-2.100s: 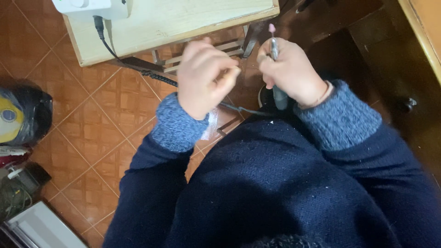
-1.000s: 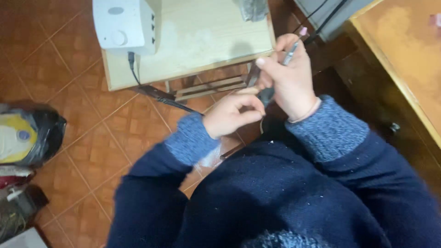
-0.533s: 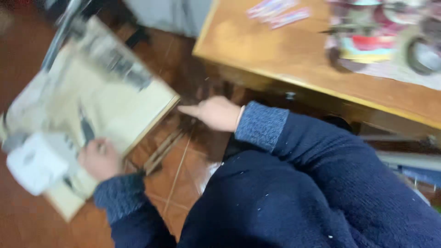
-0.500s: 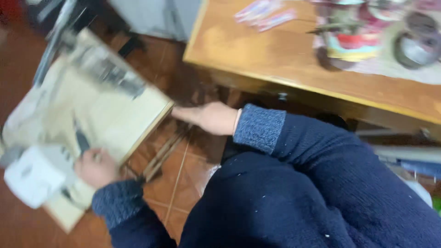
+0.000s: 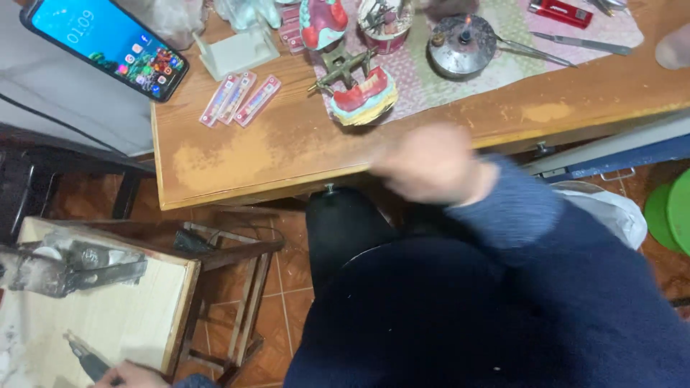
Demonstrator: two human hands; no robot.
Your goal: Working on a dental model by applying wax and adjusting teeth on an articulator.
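My right hand (image 5: 431, 162) is a motion blur in front of the wooden desk's (image 5: 287, 147) front edge, above my lap. Nothing shows in it, and its fingers cannot be made out. Only the knuckles of my left hand (image 5: 129, 375) show at the bottom left edge, over a small pale side table (image 5: 136, 316). A grey pen-shaped tool (image 5: 86, 357) sticks out from under those fingers, tip pointing up-left. On the desk a pink denture model (image 5: 363, 97) sits on a metal articulator.
The desk also holds a lit phone (image 5: 104, 43), clear strips of teeth (image 5: 241, 99), a small lit burner (image 5: 460, 44), tweezers (image 5: 575, 42) and a red lighter (image 5: 559, 11). A dark stool (image 5: 43, 179) stands at left. Something green (image 5: 672, 215) sits at the right edge.
My view has swung right from the side table onto the desk. My right hand moved toward the desk's edge, while my left hand stays at the side table.
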